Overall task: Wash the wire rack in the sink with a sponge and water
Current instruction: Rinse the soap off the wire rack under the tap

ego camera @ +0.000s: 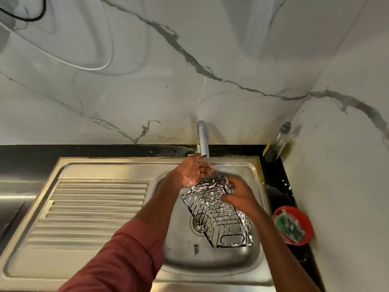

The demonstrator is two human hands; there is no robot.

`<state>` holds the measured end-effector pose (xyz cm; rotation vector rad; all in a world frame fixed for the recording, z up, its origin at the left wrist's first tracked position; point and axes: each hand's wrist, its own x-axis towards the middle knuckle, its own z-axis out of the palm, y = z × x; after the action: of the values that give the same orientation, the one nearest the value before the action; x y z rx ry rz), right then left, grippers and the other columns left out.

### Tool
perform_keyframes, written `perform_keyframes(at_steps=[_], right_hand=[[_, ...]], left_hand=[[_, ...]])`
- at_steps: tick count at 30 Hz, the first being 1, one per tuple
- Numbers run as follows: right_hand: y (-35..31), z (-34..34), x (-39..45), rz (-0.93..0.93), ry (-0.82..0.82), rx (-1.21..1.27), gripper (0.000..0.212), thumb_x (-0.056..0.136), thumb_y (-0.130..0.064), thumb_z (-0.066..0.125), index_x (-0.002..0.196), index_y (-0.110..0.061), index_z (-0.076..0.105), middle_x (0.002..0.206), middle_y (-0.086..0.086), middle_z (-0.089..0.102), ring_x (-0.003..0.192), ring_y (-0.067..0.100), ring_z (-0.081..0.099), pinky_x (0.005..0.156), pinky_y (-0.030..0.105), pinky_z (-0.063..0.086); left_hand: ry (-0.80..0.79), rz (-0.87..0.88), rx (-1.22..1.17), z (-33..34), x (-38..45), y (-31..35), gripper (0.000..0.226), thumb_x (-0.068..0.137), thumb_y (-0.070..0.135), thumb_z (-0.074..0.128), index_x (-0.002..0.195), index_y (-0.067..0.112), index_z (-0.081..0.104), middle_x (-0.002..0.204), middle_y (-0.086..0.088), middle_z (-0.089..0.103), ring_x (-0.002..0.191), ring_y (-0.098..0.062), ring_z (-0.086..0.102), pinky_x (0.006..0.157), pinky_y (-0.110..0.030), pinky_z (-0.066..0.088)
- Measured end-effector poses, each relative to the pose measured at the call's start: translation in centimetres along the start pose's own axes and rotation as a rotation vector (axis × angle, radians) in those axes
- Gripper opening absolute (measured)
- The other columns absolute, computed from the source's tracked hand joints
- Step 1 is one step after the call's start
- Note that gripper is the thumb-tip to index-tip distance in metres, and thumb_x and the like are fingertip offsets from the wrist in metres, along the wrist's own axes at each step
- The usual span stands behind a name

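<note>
Under the running chrome tap, the left hand cups open to catch rinse water while the right hand grips the soapy black wire rack, tilted for draining.

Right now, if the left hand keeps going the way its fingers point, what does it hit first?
The left hand is cupped under the faucet stream, fingers pointing right across the basin. Going straight on, it would probably meet the far wall of the sink, passing just behind the soapy wire rack; depth is unclear.
</note>
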<state>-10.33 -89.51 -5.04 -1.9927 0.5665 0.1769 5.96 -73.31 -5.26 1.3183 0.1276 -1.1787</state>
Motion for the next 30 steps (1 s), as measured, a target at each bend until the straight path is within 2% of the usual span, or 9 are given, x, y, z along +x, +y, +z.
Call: perform_keyframes(at_steps=[3, 5, 7, 10, 14, 18, 25, 28, 30], right_hand=[[0.4, 0.4, 0.2, 0.054, -0.015, -0.009, 0.079, 0.075, -0.010, 0.083, 0.146, -0.022, 0.048, 0.126, -0.004, 0.058, 0.094, 0.004, 0.055, 0.067, 0.016, 0.043], [0.4, 0.8, 0.4, 0.068, -0.020, 0.006, 0.081, 0.075, -0.010, 0.083, 0.147, -0.021, 0.046, 0.135, 0.001, 0.059, 0.091, 0.003, 0.055, 0.068, 0.016, 0.042], [0.3, 1.2, 0.5, 0.074, -0.025, 0.024, 0.084, 0.075, -0.009, 0.083, 0.148, -0.021, 0.044, 0.138, -0.002, 0.057, 0.083, -0.004, 0.053, 0.067, 0.015, 0.043], [0.6, 1.4, 0.3, 0.090, -0.012, 0.034, 0.085, 0.074, -0.008, 0.083, 0.148, -0.025, 0.044, 0.129, -0.010, 0.055, 0.080, -0.002, 0.056, 0.068, 0.018, 0.048], [0.8, 1.1, 0.0, 0.093, -0.010, -0.021, 0.084, 0.072, -0.004, 0.081, 0.145, -0.027, 0.047, 0.123, -0.005, 0.060, 0.082, 0.006, 0.064, 0.068, 0.023, 0.054], [0.7, 1.1, 0.0, 0.078, -0.037, -0.054, 0.084, 0.069, -0.004, 0.081, 0.144, -0.024, 0.049, 0.131, -0.003, 0.060, 0.091, 0.009, 0.063, 0.068, 0.020, 0.049], [0.2, 2.2, -0.8, 0.042, -0.074, -0.054, 0.087, 0.061, -0.006, 0.077, 0.141, -0.028, 0.050, 0.125, -0.003, 0.066, 0.102, 0.016, 0.066, 0.074, 0.028, 0.058], [0.0, 2.7, -1.1, -0.008, -0.085, -0.061, 0.086, 0.063, -0.005, 0.077, 0.142, -0.027, 0.051, 0.128, -0.003, 0.066, 0.109, 0.018, 0.066, 0.075, 0.024, 0.055], [-0.2, 2.7, -1.2, -0.031, -0.076, -0.081, 0.085, 0.063, -0.007, 0.076, 0.141, -0.029, 0.052, 0.129, -0.003, 0.066, 0.113, 0.018, 0.064, 0.085, 0.029, 0.056]], left_hand=[[-0.024, -0.068, -0.155, 0.6, 1.7, 0.1, 0.118, 0.083, 0.094, 0.015, 0.128, -0.004, 0.065, 0.127, -0.023, 0.069, 0.128, -0.037, 0.059, 0.115, -0.041, 0.031], [-0.053, -0.119, -0.159, 1.3, 2.6, 0.4, 0.129, 0.079, 0.095, 0.000, 0.131, -0.005, 0.063, 0.132, -0.025, 0.066, 0.127, -0.039, 0.059, 0.109, -0.044, 0.040], [-0.036, -0.141, -0.078, 1.6, 3.3, 0.4, 0.112, 0.096, 0.078, -0.004, 0.128, -0.004, 0.064, 0.132, -0.025, 0.063, 0.116, -0.034, 0.062, 0.094, -0.042, 0.046], [-0.024, -0.155, 0.068, 2.1, 3.9, 0.0, 0.093, 0.108, 0.056, 0.001, 0.132, -0.008, 0.063, 0.137, -0.025, 0.063, 0.116, -0.030, 0.063, 0.101, -0.037, 0.045], [-0.029, -0.149, 0.167, 2.9, 3.0, 0.1, 0.071, 0.111, 0.041, 0.013, 0.126, -0.005, 0.065, 0.129, -0.023, 0.067, 0.106, -0.025, 0.064, 0.085, -0.034, 0.047], [0.042, -0.142, 0.236, 2.8, 3.7, -0.5, 0.049, 0.108, 0.027, 0.036, 0.138, -0.005, 0.058, 0.134, -0.023, 0.066, 0.120, -0.031, 0.063, 0.109, -0.041, 0.044], [0.282, -0.119, 0.316, 4.1, 3.8, -1.0, 0.034, 0.110, 0.013, 0.043, 0.098, 0.000, 0.072, 0.091, -0.016, 0.078, 0.075, -0.021, 0.074, 0.065, -0.027, 0.056], [0.415, -0.064, 0.230, 4.8, 4.6, -1.6, 0.040, 0.113, 0.017, 0.035, 0.102, -0.001, 0.070, 0.085, -0.022, 0.077, 0.066, -0.025, 0.075, 0.058, -0.032, 0.060], [0.527, -0.013, 0.285, 5.2, 4.7, -1.9, 0.032, 0.110, 0.019, 0.048, 0.101, 0.001, 0.073, 0.075, -0.016, 0.077, 0.058, -0.021, 0.074, 0.050, -0.030, 0.057]])
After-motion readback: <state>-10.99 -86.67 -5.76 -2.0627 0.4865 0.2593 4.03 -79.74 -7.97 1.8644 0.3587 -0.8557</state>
